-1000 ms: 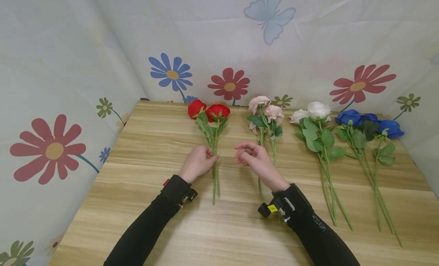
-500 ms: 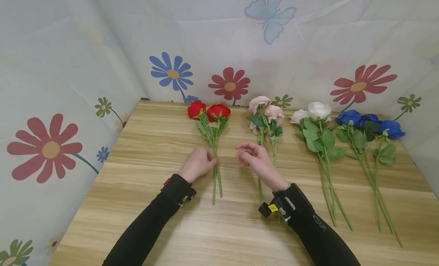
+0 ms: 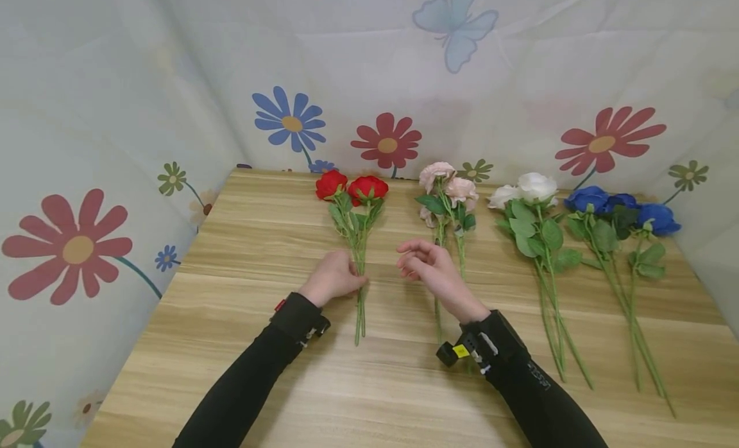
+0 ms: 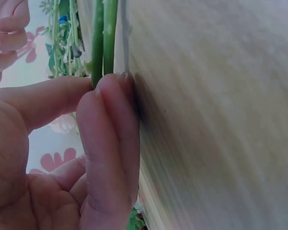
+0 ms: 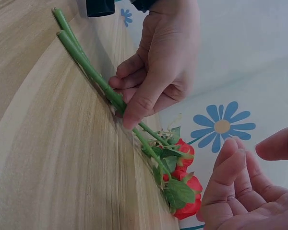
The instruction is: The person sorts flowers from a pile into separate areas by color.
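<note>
Two artificial red roses [image 3: 369,188] lie on the wooden table with their blooms toward the back. My left hand [image 3: 335,278] pinches their green stems between thumb and fingers, around mid-length. Both stems [image 4: 110,38] run side by side into that pinch in the left wrist view, close along the tabletop. To the right, my right hand [image 3: 430,268] hovers with loosely bent fingers and nothing in them, overlapping the stems of the pink flowers [image 3: 462,190] in the head view. From the right wrist, its thumb and fingers [image 5: 225,167] show apart from the roses.
White roses [image 3: 537,186] with green leaves lie right of the pink ones. Blue roses [image 3: 658,217] lie farther right, their long stems reaching toward the front of the table [image 3: 260,384]. A flower-printed cloth [image 3: 346,43] hangs behind and at the left side.
My left hand has slid slightly down the red roses' stems toward me. The lower stem ends spread, then came close together and shifted a little left. The right hand has hardly moved.
</note>
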Demonstrator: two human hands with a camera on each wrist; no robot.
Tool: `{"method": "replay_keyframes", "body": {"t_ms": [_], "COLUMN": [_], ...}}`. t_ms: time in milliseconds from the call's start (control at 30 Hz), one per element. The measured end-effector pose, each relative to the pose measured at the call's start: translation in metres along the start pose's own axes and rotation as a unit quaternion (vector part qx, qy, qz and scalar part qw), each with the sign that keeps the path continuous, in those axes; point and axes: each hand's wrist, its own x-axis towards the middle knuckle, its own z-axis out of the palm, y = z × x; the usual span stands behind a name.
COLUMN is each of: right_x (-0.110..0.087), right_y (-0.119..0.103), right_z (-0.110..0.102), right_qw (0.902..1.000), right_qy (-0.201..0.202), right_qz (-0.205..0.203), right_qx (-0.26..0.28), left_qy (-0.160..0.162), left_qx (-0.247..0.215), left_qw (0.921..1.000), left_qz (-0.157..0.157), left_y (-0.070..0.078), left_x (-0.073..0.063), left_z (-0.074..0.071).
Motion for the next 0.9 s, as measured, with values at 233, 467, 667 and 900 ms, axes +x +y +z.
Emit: {"method": "replay_keyframes", "body": {"t_ms": [233,467,667,900], "right_x": [0.001,0.001,0.001,0.004], "right_y": [-0.001,-0.003,-0.004,-0.001], "right_z": [-0.001,0.000,0.001,0.002], "right_qw": [1.0000,1.0000,0.9999,0.9994], "right_qy": [-0.001,-0.003,-0.003,0.012], "right_qz": [0.003,0.004,0.005,-0.003], "right_qx": [0.000,-0.005,-0.011,-0.033], "left_qy": [-0.016,-0.020,-0.007,-0.004], "left_qx": [-0.011,-0.026,-0.049,-0.048], "left_qw": [0.9998,0.9992,0.9980,0.9979], "left_qz": [-0.008,-0.021,-0.039,-0.044], "left_y": [-0.003,-0.006,-0.009,-0.011], "left_x": [-0.002,-0.004,-0.006,-0.007], "left_z": [-0.004,-0.005,-0.006,-0.008]}}
